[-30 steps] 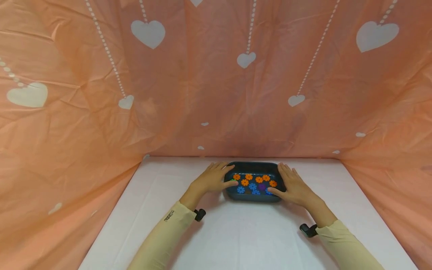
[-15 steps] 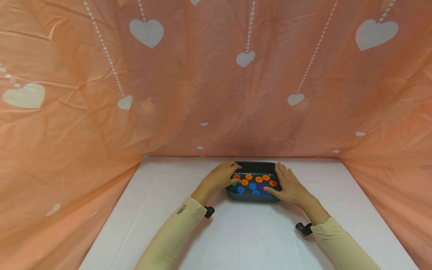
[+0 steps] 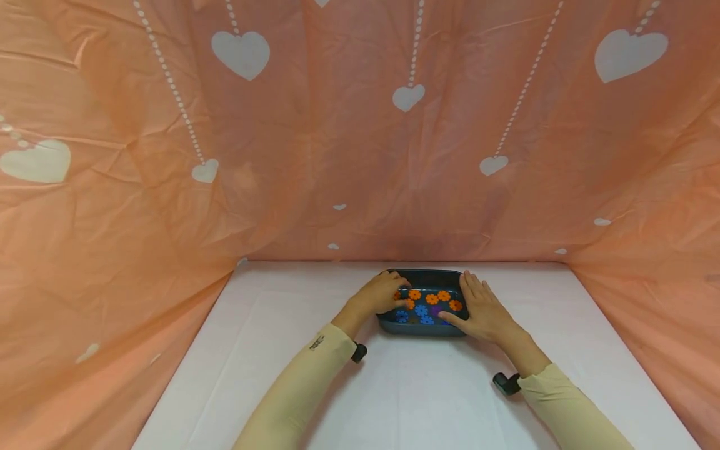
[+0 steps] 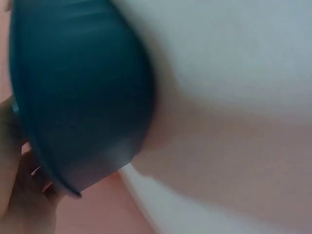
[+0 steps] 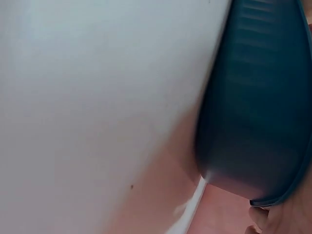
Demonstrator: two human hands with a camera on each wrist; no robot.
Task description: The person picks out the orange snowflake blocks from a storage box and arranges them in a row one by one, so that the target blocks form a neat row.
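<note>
A dark teal, rectangular plastic tub (image 3: 422, 329) stands near the far edge of the table in the head view. Several flower-shaped plastic pieces, orange, blue and purple, lie on its bottom, among them an orange flower piece (image 3: 431, 299) and a blue flower piece (image 3: 421, 310). My left hand (image 3: 378, 295) reaches over the tub's left rim, fingers bent and thumb apart from them, over the pieces there. Along the right rim rests my right hand (image 3: 485, 312), fingers straight and thumb stretched over the inside. Both wrist views show mostly the tub's outer wall (image 4: 92, 83).
White cloth covers the table (image 3: 422, 394). Close behind the tub hangs an orange curtain (image 3: 360, 137) with white hearts, which also closes off the left and right sides. A small black wrist camera (image 3: 506, 383) sits under each sleeve cuff.
My left hand has moved right, from the tub's left side to over its inside, with its fingers bending more. My right hand has shifted slightly left, its thumb farther over the tub.
</note>
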